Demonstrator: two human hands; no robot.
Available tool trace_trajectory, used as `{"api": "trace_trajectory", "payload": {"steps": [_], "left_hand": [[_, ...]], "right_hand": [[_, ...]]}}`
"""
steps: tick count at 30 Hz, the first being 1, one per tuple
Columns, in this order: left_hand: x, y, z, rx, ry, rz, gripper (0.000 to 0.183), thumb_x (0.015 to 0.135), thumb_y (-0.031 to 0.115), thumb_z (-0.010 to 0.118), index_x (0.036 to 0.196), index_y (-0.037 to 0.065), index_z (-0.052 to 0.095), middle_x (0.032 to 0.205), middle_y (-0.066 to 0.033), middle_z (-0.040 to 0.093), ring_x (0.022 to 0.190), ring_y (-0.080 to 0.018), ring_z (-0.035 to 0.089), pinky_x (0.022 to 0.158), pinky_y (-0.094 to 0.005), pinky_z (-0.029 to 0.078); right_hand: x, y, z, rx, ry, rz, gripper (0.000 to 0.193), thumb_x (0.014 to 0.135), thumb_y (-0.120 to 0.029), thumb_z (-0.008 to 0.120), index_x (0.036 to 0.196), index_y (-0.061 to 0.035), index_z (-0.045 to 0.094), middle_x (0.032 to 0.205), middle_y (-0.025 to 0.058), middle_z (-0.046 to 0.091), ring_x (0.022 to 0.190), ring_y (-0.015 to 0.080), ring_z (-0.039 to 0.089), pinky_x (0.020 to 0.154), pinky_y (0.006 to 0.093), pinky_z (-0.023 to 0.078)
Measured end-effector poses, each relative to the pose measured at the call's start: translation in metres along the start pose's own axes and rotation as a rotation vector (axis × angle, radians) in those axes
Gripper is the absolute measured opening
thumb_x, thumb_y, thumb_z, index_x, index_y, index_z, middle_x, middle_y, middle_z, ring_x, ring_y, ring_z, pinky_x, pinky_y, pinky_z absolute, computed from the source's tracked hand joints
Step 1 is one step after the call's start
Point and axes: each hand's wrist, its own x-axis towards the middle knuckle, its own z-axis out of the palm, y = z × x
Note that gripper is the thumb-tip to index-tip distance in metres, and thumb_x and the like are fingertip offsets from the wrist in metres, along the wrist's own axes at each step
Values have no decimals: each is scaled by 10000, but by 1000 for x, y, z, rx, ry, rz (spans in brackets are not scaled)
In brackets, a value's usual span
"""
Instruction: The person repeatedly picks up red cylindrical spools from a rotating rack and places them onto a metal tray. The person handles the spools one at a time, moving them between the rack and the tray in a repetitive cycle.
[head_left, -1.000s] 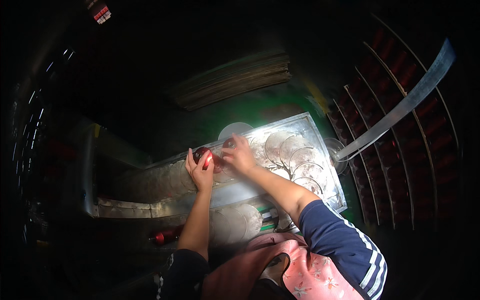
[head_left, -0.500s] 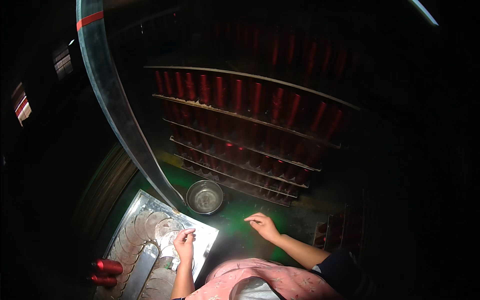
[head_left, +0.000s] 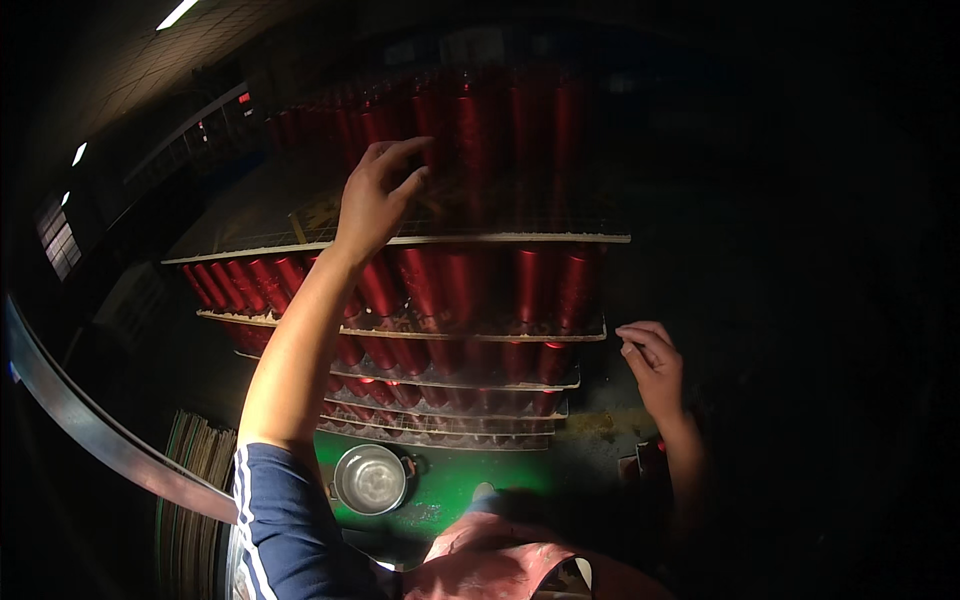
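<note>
My left hand (head_left: 382, 190) reaches out over the top board of a stacked rack, thumb and fingers apart and holding nothing. Just beyond its fingertips stand tall red metal bottles (head_left: 480, 125), dim in the shadow. I cannot tell whether the hand touches one. My right hand (head_left: 655, 370) hangs in the air beside the rack's right edge, empty, with its fingers loosely bent and apart from the thumb. Rows of similar red bottles (head_left: 422, 285) fill the tiers below the top board (head_left: 540, 239).
A round metal pot (head_left: 370, 480) with side handles sits on the green floor in front of the rack. Flat boards (head_left: 190, 490) are stacked upright at the lower left, near a curved metal strip (head_left: 110, 440). The right side is very dark.
My view has turned from the tray at the lower left toward the rack. My left hand has moved up and forward to the top bottles; my right hand has risen beside the rack.
</note>
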Motion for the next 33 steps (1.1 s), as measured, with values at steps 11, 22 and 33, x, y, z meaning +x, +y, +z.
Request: {"api": "trace_trajectory", "payload": {"steps": [11,22,33], "left_hand": [[188,-73,106,449,-397,-77,619,889,513,671,1437,279,503,1403,-277,471,1289,-508,468,1082,-547,424],[150,-69,101,293,-135,11,603,833,380,775,1361,165,579,1308,-249,533,1197,-439,549,1040,-478,447],[-53,-21,-44,-310,516,-261,515,920,80,690,1412,65,538,1347,-102,591,1166,-197,613,1011,-318,501]], "right_hand": [[428,10,36,-957,-12,-69,501,901,-454,668,1376,-311,594,1436,220,446,1316,426,399,1099,506,394],[425,47,27,-856,142,-360,421,876,-304,705,1293,-286,652,1287,210,577,1185,401,539,1035,469,459],[212,-34,43,505,104,-181,553,958,-301,624,1414,-3,528,1290,111,615,1146,159,576,1025,295,432]]}}
